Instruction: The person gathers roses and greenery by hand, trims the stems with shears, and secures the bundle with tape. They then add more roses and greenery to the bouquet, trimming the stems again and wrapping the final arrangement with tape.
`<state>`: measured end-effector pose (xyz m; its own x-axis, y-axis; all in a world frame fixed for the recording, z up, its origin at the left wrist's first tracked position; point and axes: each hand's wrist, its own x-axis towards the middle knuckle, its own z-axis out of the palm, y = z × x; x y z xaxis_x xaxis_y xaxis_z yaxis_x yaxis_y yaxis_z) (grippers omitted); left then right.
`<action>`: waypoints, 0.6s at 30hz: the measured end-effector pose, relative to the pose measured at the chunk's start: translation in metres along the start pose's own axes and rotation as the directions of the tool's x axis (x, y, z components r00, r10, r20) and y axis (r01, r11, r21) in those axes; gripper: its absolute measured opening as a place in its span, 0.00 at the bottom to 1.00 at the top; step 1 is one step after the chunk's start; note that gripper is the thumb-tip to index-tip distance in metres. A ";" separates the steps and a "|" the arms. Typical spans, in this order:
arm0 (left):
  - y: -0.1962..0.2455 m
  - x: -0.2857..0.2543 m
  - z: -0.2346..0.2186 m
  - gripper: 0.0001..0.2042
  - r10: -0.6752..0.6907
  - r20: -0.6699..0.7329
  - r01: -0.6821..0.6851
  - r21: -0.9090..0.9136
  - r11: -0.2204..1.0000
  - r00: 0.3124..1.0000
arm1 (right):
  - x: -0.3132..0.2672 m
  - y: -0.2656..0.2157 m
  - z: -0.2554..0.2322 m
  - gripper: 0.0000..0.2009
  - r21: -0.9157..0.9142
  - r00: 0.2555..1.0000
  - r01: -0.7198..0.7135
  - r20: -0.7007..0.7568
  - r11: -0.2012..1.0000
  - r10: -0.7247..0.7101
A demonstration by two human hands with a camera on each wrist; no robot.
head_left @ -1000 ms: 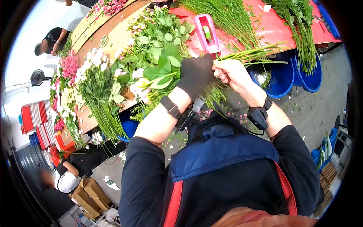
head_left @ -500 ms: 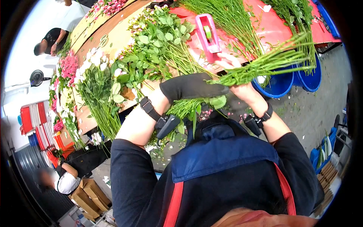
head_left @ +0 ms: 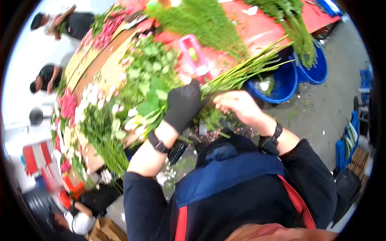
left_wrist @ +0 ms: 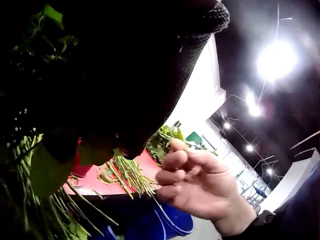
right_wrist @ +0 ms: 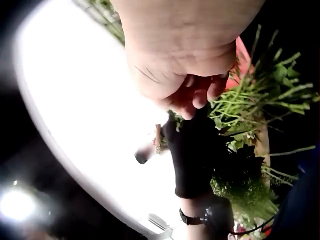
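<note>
My left hand (head_left: pixel 185 102), in a black glove, grips a bunch of green stems (head_left: pixel 249 70) near the table's front edge. The cut ends point right, and leaves and pale flowers (head_left: pixel 138 120) show on the other side. Close beside the bunch is my bare right hand (head_left: pixel 241 106), palm turned up. In the left wrist view the fingers (left_wrist: pixel 172 175) of that right hand are curled and the thumb lies against the index finger; I cannot tell whether something thin is pinched there. A pink tape dispenser (head_left: pixel 201 70) with a green roll stands just beyond the left hand.
Cut green stems (head_left: pixel 201 24) lie on the red table cover (head_left: pixel 261 30). Leafy stems (head_left: pixel 146 60) and white flowers (head_left: pixel 94 94) spread to the left. Blue buckets (head_left: pixel 292 82) stand below the right edge. Other people (head_left: pixel 50 78) work at the left.
The right hand has let go of the stem bunch and drawn back beside it. The left hand has turned, bringing the flower end back to the left. The head view has shifted.
</note>
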<state>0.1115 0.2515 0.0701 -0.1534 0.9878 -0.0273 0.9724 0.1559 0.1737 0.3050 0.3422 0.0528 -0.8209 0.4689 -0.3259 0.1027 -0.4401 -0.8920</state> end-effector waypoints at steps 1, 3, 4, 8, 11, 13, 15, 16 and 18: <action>0.005 0.003 -0.004 0.26 0.021 0.016 -0.022 0.045 0.999 1.000 | -0.014 -0.016 -0.001 0.09 -0.224 0.996 0.079 -0.027 0.971 -0.087; 0.014 0.008 -0.008 0.27 0.096 0.060 -0.103 0.126 0.987 0.994 | -0.028 -0.030 -0.028 0.16 -0.850 0.734 0.458 0.198 0.259 -0.650; 0.017 0.009 -0.009 0.27 0.191 0.003 -0.189 0.148 0.971 0.982 | -0.038 -0.047 -0.037 0.22 -0.922 0.723 0.377 0.232 0.090 -0.650; 0.042 0.043 -0.030 0.25 0.325 0.003 -0.316 0.245 0.917 0.946 | -0.049 -0.034 -0.102 0.26 -0.994 0.814 0.106 0.108 -0.037 -0.571; 0.081 0.093 -0.073 0.25 0.475 -0.329 -0.365 0.344 0.865 0.816 | -0.039 -0.046 -0.146 0.14 -1.000 0.603 0.024 -0.002 0.020 -0.798; 0.096 0.098 -0.077 0.24 0.445 -0.459 -0.375 0.239 0.896 0.769 | -0.027 -0.057 -0.165 0.12 -0.985 0.520 -0.095 -0.174 0.146 -0.836; 0.102 0.094 -0.064 0.23 0.399 -0.534 -0.397 0.124 0.909 0.746 | -0.004 -0.058 -0.199 0.10 -0.953 0.429 -0.201 -0.293 0.226 -0.854; 0.102 0.088 -0.053 0.22 0.406 -0.498 -0.409 0.110 0.906 0.766 | 0.010 -0.061 -0.218 0.10 -0.944 0.407 -0.274 -0.287 0.184 -0.867; 0.097 0.074 -0.033 0.23 0.409 -0.380 -0.428 0.038 0.903 0.830 | 0.042 -0.064 -0.261 0.14 -0.909 0.368 -0.383 -0.316 0.168 -0.874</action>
<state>0.1888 0.3393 0.1171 0.2034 0.8832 0.4227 0.9504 -0.2818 0.1313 0.4102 0.5902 0.0146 -0.2142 0.7996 0.5611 0.8417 0.4425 -0.3093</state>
